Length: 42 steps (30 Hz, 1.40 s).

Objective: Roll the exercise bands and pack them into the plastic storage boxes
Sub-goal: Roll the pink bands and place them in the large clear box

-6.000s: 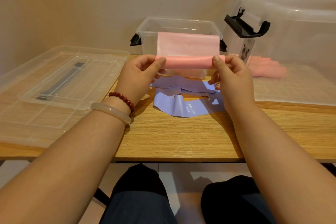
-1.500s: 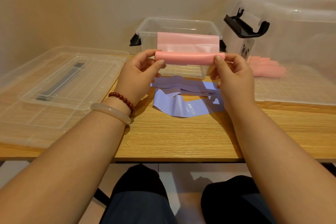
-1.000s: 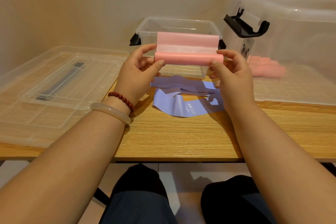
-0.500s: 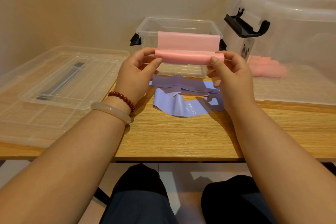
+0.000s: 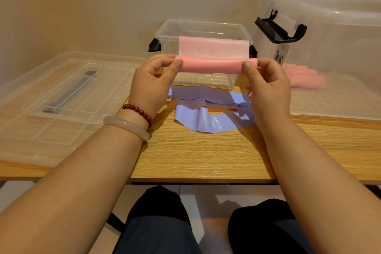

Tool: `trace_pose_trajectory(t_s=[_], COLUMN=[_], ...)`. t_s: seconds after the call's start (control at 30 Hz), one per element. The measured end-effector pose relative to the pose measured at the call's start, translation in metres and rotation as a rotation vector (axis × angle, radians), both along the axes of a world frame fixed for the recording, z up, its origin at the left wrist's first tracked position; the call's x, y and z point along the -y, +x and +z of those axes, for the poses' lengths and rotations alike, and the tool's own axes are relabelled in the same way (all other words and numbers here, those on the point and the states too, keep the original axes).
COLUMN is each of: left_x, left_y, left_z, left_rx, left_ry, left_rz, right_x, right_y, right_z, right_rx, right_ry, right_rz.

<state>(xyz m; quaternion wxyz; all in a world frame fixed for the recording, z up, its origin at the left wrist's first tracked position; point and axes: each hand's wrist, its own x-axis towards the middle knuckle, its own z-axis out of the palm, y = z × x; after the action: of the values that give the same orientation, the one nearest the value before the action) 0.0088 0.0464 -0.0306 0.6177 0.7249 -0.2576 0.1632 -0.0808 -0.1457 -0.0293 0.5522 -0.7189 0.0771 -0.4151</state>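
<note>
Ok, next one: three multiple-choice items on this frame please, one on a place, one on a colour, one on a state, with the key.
1. Where does the flat purple rubber exercise band lie? A on the wooden table, nearer the person than the small clear plastic box; B inside that box; C on a lid.
2. What colour is the held band, pinched between the left hand and right hand? A purple; B pink; C green.
3. What state is the held band in? A fully flat; B partly rolled, a flat tail unrolled; C knotted.
Key: A, it lies spread on bare wood; B, the roll is pink; B, a flat strip stands above the roll.
</note>
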Motion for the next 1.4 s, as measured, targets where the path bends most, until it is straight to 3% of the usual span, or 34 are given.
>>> trace_pose_trajectory(t_s=[0.43, 0.7, 1.4], left_x=[0.0005, 0.0011, 0.0016], left_y=[-0.0043, -0.0037, -0.0030], left_z=[0.0024, 0.0033, 0.0009], left_rx=[-0.053, -0.191, -0.060], left_ry=[-0.025, -0.078, -0.044], left_rz=[0.004, -0.111, -0.044], right_x=[0.0009, 0.0013, -0.0001], right_y=[0.0012, 0.0009, 0.0013], right_z=[0.0001, -0.0024, -0.0016], right_rx=[0.039, 0.050, 0.010], right_ry=[0.017, 0.005, 0.016], right_rz=[-0.049, -0.046, -0.036])
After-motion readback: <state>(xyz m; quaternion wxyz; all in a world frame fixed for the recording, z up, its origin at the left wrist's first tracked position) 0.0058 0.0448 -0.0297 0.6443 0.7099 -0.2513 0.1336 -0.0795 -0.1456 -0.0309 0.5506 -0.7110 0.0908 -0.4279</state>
